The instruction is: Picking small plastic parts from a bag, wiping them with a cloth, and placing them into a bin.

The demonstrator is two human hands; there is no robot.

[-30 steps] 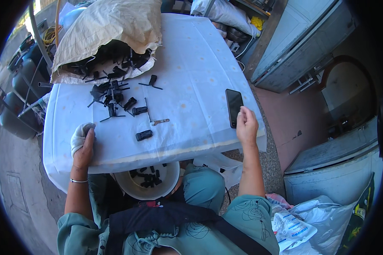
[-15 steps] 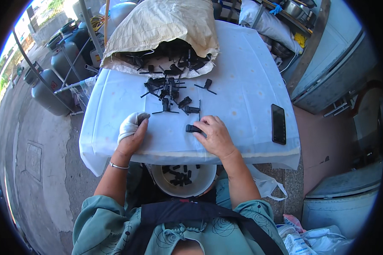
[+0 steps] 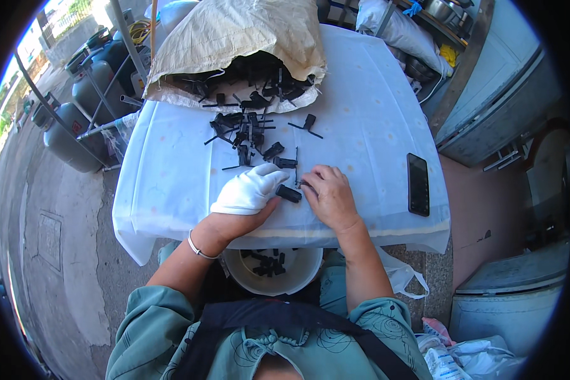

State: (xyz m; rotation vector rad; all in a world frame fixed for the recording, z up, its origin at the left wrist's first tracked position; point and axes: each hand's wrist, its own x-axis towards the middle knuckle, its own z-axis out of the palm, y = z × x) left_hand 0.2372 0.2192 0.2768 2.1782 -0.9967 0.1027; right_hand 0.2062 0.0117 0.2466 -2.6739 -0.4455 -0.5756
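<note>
Sitting between the two hands, a small black block [image 3: 290,194] is slanting above the near part of the table [image 3: 361,139], its right end dipping toward the person. The left hand [image 3: 244,192], wearing a white glove [image 3: 237,196] that is leaving the thumb bare, seems to be pinching the block's left end, fingers and thumb closing on it. So most of the block is poking out to the right of that grip. The right hand [image 3: 329,199] is bending its bare fingers close together, just beside the poking-out end. I cannot tell if they are pinching something small, because they are hiding that spot.

The step in hand looks to be handling this one block. The next move, I am guessing, is calling for the left hand to be keeping it steady while the right fingers are working close by.

A thin dark rod [image 3: 296,161] is lying just past the right fingertips. Farther off, a heap of black parts [image 3: 250,130] is lying in front of a big tan sack [image 3: 234,38]. A phone [image 3: 418,183] is resting on the right, and a bowl [image 3: 307,272] is holding more black pieces [image 3: 269,266] below.
</note>
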